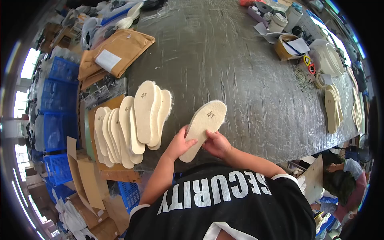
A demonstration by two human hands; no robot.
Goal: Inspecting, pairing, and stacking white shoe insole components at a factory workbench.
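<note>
Between my two hands is a cream felt insole (208,118) with a handwritten mark near its toe end and a fuzzy edge. My left hand (181,145) grips its left side, thumb lying across the face. From the right, my right hand (217,143) pinches the opposite edge, thumb on top; the fingers beneath are partly hidden. To the left, several matching insoles lie in overlapping rows, with a fluffy-edged stack (146,114) nearest my hands and a fanned row (108,136) farther left. Another small pile of insoles (331,108) rests at the table's right side.
A grey, film-covered table (188,52) spreads ahead. A brown paper parcel (132,48) sits far left; scissors (309,64), rubber bands (305,80), a cardboard box (286,48) and white tubs (277,23) are far right. Blue crates (60,100) and open cartons (90,176) stand left. Another person (348,180) is at lower right.
</note>
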